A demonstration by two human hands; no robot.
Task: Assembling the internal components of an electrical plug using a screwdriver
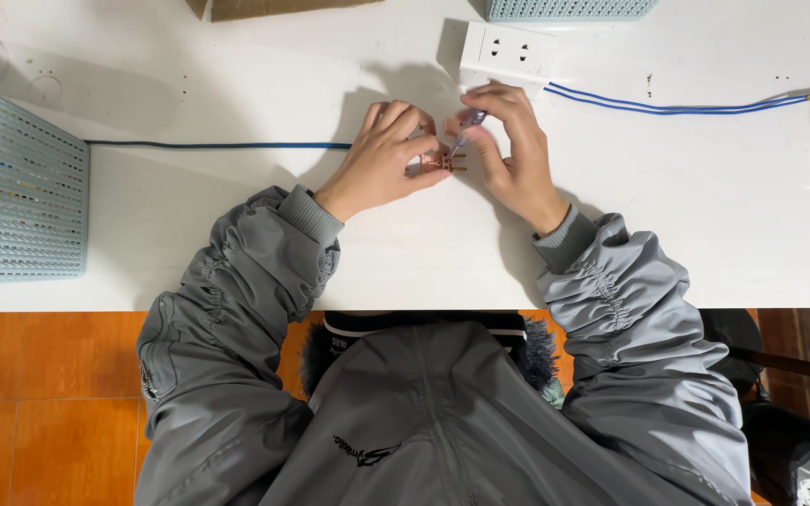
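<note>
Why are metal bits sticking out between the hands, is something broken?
Maybe not broken: the small brass-pronged plug part lies bare, without a cover, pinched by the left hand, while the right hand pokes it with a thin screwdriver.

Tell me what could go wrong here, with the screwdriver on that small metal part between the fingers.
The screwdriver in the right hand points at the small metal part pinched by the left hand; a slip could jab a fingertip. The part is tiny and could spring loose onto the table. The blue wire by the left wrist might snag.
</note>
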